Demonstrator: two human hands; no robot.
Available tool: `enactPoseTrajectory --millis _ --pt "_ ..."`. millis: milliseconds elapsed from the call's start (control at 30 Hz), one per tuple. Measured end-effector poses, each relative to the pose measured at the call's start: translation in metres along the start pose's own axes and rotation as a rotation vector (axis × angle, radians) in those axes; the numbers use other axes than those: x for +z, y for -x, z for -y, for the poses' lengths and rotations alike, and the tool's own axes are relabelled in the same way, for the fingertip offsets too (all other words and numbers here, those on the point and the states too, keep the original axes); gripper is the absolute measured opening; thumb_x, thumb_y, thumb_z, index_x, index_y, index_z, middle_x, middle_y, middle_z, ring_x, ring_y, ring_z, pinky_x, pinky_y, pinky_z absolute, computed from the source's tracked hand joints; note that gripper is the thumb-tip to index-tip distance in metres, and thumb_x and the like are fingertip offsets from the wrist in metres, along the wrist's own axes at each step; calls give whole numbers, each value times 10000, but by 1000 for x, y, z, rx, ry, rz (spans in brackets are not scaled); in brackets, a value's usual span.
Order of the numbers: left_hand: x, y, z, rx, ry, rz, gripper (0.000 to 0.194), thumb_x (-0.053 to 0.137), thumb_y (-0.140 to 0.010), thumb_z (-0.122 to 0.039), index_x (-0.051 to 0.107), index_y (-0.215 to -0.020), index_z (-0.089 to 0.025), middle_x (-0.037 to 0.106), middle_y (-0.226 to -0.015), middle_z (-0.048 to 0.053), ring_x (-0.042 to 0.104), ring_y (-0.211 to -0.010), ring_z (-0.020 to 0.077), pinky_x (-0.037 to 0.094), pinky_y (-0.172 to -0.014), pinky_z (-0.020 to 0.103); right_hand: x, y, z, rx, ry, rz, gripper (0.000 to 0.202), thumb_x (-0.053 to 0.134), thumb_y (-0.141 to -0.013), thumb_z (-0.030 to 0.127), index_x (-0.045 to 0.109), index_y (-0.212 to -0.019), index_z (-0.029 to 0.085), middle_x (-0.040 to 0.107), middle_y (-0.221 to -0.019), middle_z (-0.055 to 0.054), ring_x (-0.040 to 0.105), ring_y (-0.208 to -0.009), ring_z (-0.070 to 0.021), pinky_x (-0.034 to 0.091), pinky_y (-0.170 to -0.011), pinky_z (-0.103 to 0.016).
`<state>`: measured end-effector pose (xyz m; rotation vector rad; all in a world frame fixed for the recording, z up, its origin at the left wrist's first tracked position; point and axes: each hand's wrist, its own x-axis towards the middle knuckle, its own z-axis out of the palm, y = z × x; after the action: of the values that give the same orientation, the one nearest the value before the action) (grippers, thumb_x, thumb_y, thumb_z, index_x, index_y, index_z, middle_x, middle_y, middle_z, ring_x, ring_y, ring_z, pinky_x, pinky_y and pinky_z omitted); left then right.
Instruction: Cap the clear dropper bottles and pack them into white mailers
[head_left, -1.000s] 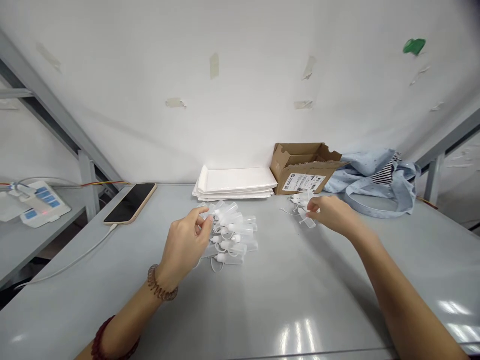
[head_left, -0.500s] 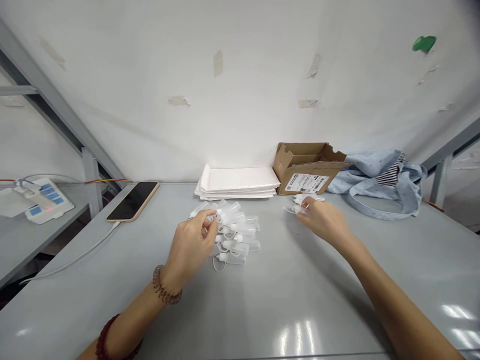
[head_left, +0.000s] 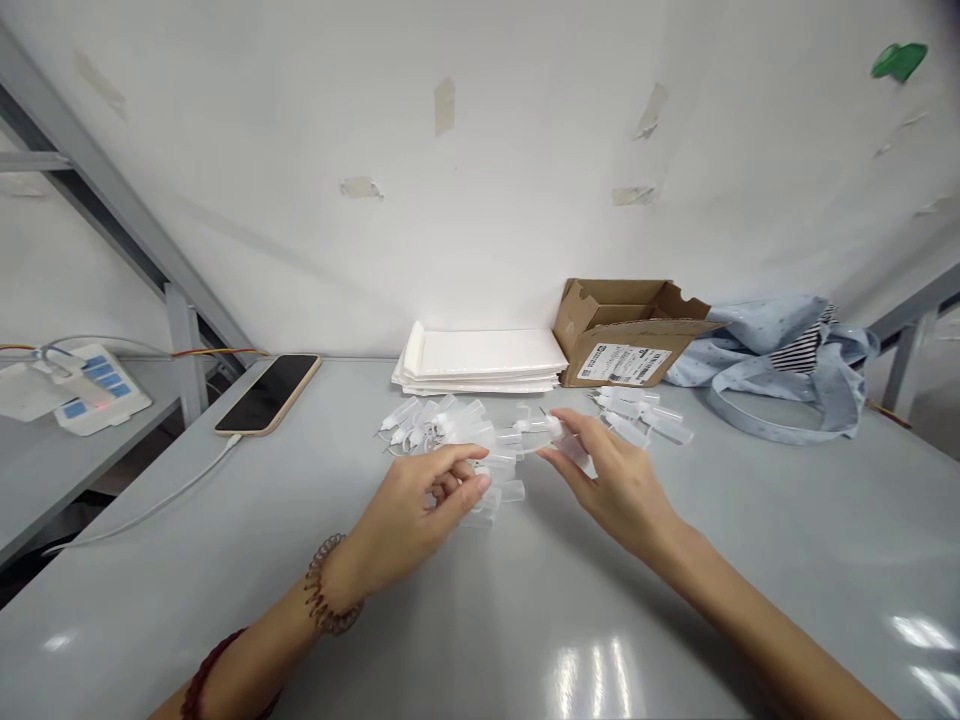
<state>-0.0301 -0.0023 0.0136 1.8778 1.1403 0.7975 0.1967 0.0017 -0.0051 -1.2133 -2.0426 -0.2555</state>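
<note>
The right hand has its thumb and fingers closed around a small clear bottle, a little above the tabletop. The thin tip and the white cap strap of this bottle point toward the left side. The left hand is at the near edge of the pile of bottles, with its thumb and forefinger curved and a narrow gap between them. Whether these fingers grip something, I cannot tell, because the bottles behind them are too transparent.

A smaller group of bottles lies beyond the right hand, in front of the cardboard box, with thin tips mostly to the left. To the left of the box is a stack of white envelopes.

For good handling, I think the pinch should be on the body of the bottle, light enough not to press the soft-looking wall. The fingers had better stay away from the thin tip, which could prick or bend. The straps in the pile seem to cross one another, so it would be wise to lift each bottle slowly and free its loop first, otherwise a neighbour may be dragged along.
</note>
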Motion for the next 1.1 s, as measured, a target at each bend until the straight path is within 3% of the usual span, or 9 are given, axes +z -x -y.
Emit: enactPoseTrajectory --millis 133,400,633,1100 --pt "3 1 0 53 21 17 242 564 -851 -303 645 -1039 -174 649 -728 1 595 -584 104 508 -555 205 3 4 7 -95 10 0 256 478 -924 239 443 -1164 158 668 -874 -85 646 -666 -169 479 -517 -250" --pt "2 1 -2 137 23 -3 139 525 -872 -217 650 -851 -158 646 -660 -12 564 -513 77 471 -519 181 5 6 10 -149 27 -1 243 470 -925 206 451 -1154 129 640 -785 -68 613 -597 -151 468 -487 -234" --pt "1 0 -1 99 25 -29 168 502 -888 -238 646 -846 -161 642 -684 -3 554 -523 84 474 -514 185 4 7 15 -194 3 86 195 422 -937 181 484 -1114 128 600 -724 -33 526 -511 -115 411 -428 -209" --pt "2 0 -1 152 -14 -4 176 483 -898 -219 642 -841 -169 635 -686 -13 535 -523 77 449 -528 181 1 7 23 -270 -42 117 186 399 -935 143 506 -1085 117 631 -758 -48 588 -610 -129 428 -475 -222"
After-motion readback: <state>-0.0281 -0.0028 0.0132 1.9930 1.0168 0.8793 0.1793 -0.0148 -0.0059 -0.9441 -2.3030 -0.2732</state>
